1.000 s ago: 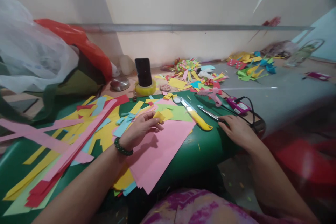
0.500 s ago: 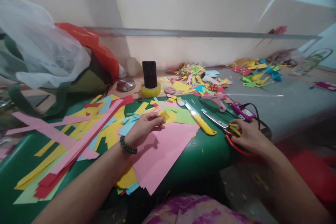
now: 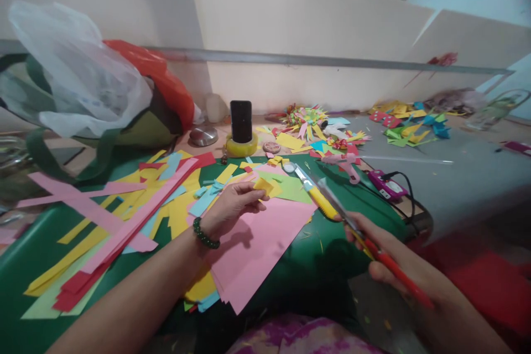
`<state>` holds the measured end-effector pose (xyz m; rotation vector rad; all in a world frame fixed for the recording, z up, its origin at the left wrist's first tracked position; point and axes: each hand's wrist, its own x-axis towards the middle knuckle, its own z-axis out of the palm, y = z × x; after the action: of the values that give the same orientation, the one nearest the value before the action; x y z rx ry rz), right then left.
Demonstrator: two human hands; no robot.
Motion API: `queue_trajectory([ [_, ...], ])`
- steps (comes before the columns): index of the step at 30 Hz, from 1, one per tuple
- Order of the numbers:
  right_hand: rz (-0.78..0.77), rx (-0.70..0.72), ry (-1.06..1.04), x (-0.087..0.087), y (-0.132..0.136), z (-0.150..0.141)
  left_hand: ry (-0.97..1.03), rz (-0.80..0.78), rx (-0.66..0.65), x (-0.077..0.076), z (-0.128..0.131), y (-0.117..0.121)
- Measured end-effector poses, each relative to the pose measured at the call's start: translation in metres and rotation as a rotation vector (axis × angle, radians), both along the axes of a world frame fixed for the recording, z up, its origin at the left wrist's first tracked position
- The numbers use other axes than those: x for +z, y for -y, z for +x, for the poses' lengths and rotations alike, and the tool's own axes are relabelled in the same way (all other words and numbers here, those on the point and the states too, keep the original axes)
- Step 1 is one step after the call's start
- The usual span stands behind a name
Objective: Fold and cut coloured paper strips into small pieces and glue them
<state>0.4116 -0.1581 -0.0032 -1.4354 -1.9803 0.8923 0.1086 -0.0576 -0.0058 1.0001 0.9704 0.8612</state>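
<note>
My left hand (image 3: 232, 204) pinches a small folded piece of yellow paper (image 3: 262, 185) between thumb and fingers, above a stack of pink paper (image 3: 259, 249). My right hand (image 3: 390, 249) is closed on red-handled scissors (image 3: 402, 276), blurred by motion, their blades pointing up and left. A thin yellow strip shows along the scissors within that same hand; its kind is hard to make out. Just left of the blades lies a yellow utility knife (image 3: 324, 203) on the green table covering (image 3: 332, 257).
Colored paper strips (image 3: 136, 227) spread over the left side. A phone (image 3: 241, 121) stands in a yellow tape roll (image 3: 241, 147). Beyond the knife lie a pink glue gun (image 3: 346, 164) and a purple power strip (image 3: 386, 184). Bags (image 3: 95, 88) stand at the back left.
My right hand has lifted the scissors off the table and moved them left and toward me. My left hand still pinches the yellow paper; the view has shifted slightly.
</note>
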Motion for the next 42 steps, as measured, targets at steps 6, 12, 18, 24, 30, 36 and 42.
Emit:
queue_trajectory([
  [6,-0.051,0.169,0.209,0.003,-0.017,-0.035,-0.007,0.019,-0.068,0.0,0.002,0.003],
  [12,0.027,0.138,0.278,0.001,-0.018,-0.037,0.001,0.01,-0.077,0.001,0.003,0.006],
  [18,0.015,0.16,0.288,-0.002,-0.017,-0.044,-0.002,0.038,-0.123,-0.001,0.005,0.008],
  [24,0.044,0.175,0.231,0.001,-0.017,-0.053,-0.013,0.032,-0.145,-0.005,0.007,0.009],
  [30,0.06,0.166,0.2,-0.001,-0.016,-0.054,-0.016,0.037,-0.159,-0.007,0.007,0.009],
  [36,0.069,0.163,0.194,-0.005,-0.015,-0.053,-0.035,0.028,-0.16,-0.005,0.008,0.01],
  [42,0.061,0.119,0.245,-0.003,-0.013,-0.056,-0.024,0.014,-0.167,-0.004,0.008,0.01],
])
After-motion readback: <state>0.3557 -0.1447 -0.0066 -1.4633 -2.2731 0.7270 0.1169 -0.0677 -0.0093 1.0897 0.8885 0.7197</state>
